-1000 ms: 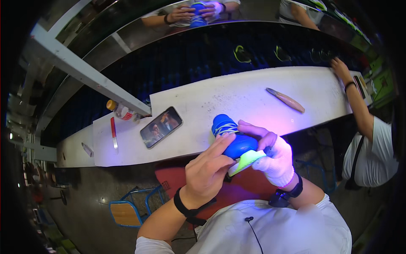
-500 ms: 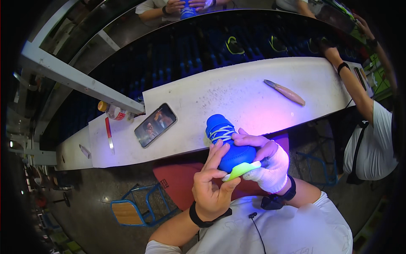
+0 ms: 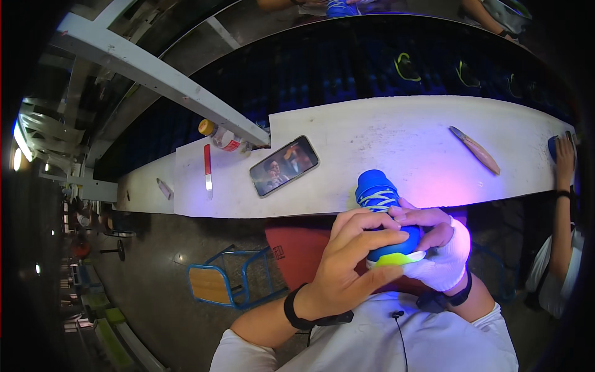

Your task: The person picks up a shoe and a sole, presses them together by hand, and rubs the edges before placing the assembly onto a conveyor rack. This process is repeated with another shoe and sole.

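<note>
A blue shoe (image 3: 377,181) with pale laces is held in front of me at the bench's near edge, its toe toward me. A yellow-green and white sole (image 3: 396,258) lies against its underside at the toe. My left hand (image 3: 341,263) is bare and closed on the shoe, fingers laid over the toe and thumb along the sole's edge. My right hand (image 3: 449,251), in a white glove with bare fingertips, grips the shoe's right side and the sole. The covered middle of the shoe is hidden by my fingers.
On the white bench (image 3: 372,136) lie a phone (image 3: 284,166), a red-handled knife (image 3: 208,172), a wooden-handled knife (image 3: 475,150) and a bottle (image 3: 224,137). A grey post (image 3: 167,77) rises there. Behind runs a dark conveyor with shoes (image 3: 406,67). A co-worker's hand (image 3: 564,158) is far right.
The whole view has shifted, so the bench things appear farther right. My left fingers have moved up over the shoe's toe. At right, the co-worker's hand has come from the conveyor to the bench.
</note>
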The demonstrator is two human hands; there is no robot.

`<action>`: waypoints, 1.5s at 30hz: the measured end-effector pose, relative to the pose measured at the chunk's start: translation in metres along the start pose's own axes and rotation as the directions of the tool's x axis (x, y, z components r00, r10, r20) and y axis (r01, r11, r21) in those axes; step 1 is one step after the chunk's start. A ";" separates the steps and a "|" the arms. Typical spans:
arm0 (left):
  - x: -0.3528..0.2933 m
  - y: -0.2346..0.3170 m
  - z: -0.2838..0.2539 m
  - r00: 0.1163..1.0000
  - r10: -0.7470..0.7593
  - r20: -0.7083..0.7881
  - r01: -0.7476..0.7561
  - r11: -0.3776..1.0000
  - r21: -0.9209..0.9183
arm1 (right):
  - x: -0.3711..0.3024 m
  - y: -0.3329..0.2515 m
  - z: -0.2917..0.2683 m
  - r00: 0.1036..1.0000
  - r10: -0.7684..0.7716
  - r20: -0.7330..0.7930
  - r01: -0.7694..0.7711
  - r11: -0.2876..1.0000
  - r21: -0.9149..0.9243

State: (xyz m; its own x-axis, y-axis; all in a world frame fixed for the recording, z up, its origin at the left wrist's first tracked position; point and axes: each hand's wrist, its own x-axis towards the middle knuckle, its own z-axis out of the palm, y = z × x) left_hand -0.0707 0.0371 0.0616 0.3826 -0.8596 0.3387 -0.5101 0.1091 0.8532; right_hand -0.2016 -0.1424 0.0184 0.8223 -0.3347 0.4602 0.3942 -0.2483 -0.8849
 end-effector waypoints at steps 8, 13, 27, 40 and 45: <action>-0.022 -0.006 0.015 0.937 -0.158 -0.310 0.058 0.950 -0.307 | -0.006 0.023 0.012 1.000 -0.029 0.004 0.028 0.933 -0.358; -0.022 -0.006 -0.032 0.987 -0.127 -0.103 0.114 0.986 -0.117 | 0.011 0.040 0.007 0.943 -0.253 0.215 0.325 0.835 -0.445; -0.038 -0.032 -0.034 0.993 -0.037 -0.115 0.046 0.996 0.078 | 0.024 0.033 0.012 0.943 -0.158 0.293 0.298 0.792 -0.532; -0.039 -0.023 -0.045 0.709 -0.703 -0.063 0.674 0.648 0.353 | 0.006 0.090 0.052 0.903 -0.364 0.228 0.430 0.767 -0.476; -0.035 -0.022 -0.034 0.728 -0.668 -0.154 0.660 0.623 0.419 | -0.002 0.095 0.056 0.907 -0.361 0.218 0.421 0.752 -0.507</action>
State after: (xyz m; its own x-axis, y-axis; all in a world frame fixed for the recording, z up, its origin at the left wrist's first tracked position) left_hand -0.0467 0.0819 0.0450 0.7379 -0.6218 -0.2622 -0.3882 -0.7090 0.5888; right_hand -0.1429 -0.1141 -0.0704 0.6930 -0.0161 0.7208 0.4346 -0.7884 -0.4354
